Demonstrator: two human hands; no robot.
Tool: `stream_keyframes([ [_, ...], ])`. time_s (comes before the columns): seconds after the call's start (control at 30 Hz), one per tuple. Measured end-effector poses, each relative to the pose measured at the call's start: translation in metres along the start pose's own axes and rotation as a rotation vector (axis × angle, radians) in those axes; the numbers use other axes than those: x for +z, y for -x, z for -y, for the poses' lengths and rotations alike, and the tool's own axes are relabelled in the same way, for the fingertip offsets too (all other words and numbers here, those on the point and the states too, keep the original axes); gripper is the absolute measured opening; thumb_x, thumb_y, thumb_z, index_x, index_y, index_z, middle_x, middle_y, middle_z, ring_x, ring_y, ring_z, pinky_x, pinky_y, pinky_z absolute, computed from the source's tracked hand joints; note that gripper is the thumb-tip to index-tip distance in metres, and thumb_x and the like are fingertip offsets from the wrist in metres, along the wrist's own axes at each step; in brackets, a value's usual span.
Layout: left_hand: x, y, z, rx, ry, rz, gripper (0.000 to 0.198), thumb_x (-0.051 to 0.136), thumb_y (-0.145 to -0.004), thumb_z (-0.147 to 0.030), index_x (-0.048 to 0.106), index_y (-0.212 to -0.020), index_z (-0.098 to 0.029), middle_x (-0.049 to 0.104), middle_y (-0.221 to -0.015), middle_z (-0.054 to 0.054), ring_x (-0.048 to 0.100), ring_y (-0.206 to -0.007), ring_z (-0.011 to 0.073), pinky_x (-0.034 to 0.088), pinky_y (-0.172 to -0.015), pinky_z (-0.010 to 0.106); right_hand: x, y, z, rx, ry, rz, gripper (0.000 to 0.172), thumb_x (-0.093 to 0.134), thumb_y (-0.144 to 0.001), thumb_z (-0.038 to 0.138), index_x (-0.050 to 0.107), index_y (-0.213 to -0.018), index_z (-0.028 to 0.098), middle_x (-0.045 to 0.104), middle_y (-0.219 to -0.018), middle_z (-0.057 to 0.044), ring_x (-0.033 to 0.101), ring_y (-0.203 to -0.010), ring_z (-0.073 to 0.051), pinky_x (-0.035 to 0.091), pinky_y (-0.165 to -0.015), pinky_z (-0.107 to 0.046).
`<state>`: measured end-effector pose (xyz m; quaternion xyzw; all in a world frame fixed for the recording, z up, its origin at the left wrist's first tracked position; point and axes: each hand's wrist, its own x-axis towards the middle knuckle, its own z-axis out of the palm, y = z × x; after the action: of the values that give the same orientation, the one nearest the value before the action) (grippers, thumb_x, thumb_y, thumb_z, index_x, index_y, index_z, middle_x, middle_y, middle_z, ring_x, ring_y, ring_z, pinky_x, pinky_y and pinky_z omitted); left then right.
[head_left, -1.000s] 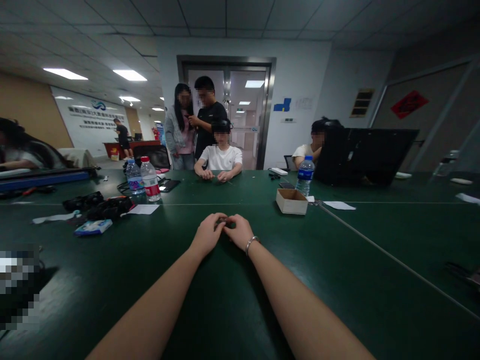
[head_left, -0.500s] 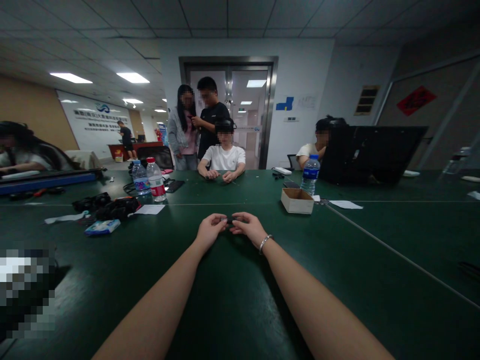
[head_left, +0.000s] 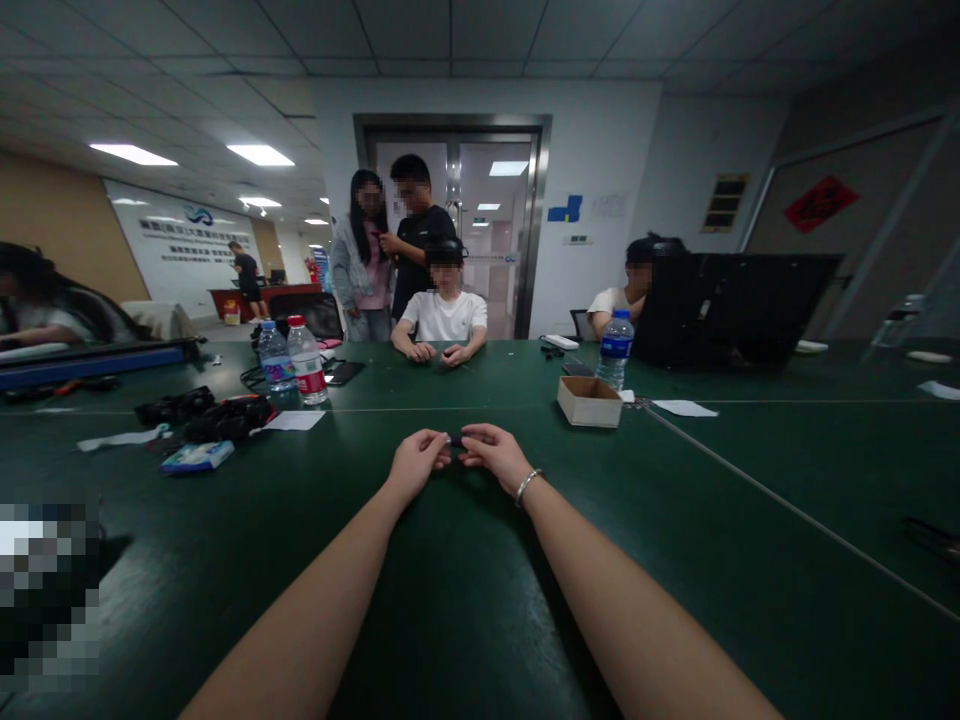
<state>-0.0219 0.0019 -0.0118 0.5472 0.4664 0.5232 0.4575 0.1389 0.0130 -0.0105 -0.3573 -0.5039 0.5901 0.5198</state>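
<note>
Between my two hands, above the green table (head_left: 450, 560), is a small black stick-like object (head_left: 456, 441). My left hand (head_left: 418, 464) pinches its left end, where a small light-coloured part shows at the fingertips. Thumb and fingers of my right hand (head_left: 498, 456) are closed on its right end; a silver bracelet (head_left: 528, 487) circles that wrist. Most of the object is covered by fingers, and it is too small for me to tell its kind.
An open cardboard box (head_left: 589, 406) stands ahead to the right, by a water bottle (head_left: 616, 348). At left are two bottles, a blue-white packet (head_left: 197, 457) and black gear (head_left: 229, 418). Across the table sits a person in white (head_left: 448, 318); a monitor (head_left: 731, 310) stands right.
The view has turned slightly, so the scene sits a little further left. My left fingertips have shifted slightly away from the right ones, and a light part shows at the object's left end.
</note>
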Motion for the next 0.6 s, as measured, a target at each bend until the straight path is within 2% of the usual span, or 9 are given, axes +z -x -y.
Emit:
stream_keyframes([
  [0.2,0.0007,0.0013,-0.0005,0.012,-0.099,-0.036,0.041,0.058,-0.072,-0.053,0.059,-0.078,-0.012,0.061,-0.064,0.005,0.059,-0.057,0.0129,0.044,-0.051,0.021,-0.0010,0.0021,0.0019,-0.001,-0.019,0.033,0.025,0.073,-0.067,0.012,0.062,-0.090,0.012,0.064,-0.072,-0.002,0.065,-0.061,-0.012,0.054,-0.053,-0.017],
  [0.4,-0.0006,0.0040,-0.0026,0.035,-0.125,-0.009,0.039,0.058,-0.071,-0.051,0.061,-0.079,-0.013,0.058,-0.064,0.002,0.055,-0.058,0.0114,0.044,-0.051,0.020,-0.0011,0.0038,0.0054,0.019,-0.030,0.024,0.021,0.071,-0.069,0.010,0.063,-0.088,0.012,0.065,-0.072,-0.003,0.065,-0.061,-0.012,0.054,-0.052,-0.016],
  [0.6,-0.0004,0.0061,-0.0056,0.118,-0.107,0.043,0.039,0.064,-0.067,-0.047,0.063,-0.091,-0.016,0.062,-0.081,0.005,0.056,-0.071,0.0146,0.046,-0.053,0.021,-0.0020,0.0031,0.0058,0.032,-0.039,-0.005,0.016,0.070,-0.074,0.017,0.063,-0.087,0.011,0.063,-0.068,-0.004,0.062,-0.055,-0.010,0.052,-0.049,-0.015],
])
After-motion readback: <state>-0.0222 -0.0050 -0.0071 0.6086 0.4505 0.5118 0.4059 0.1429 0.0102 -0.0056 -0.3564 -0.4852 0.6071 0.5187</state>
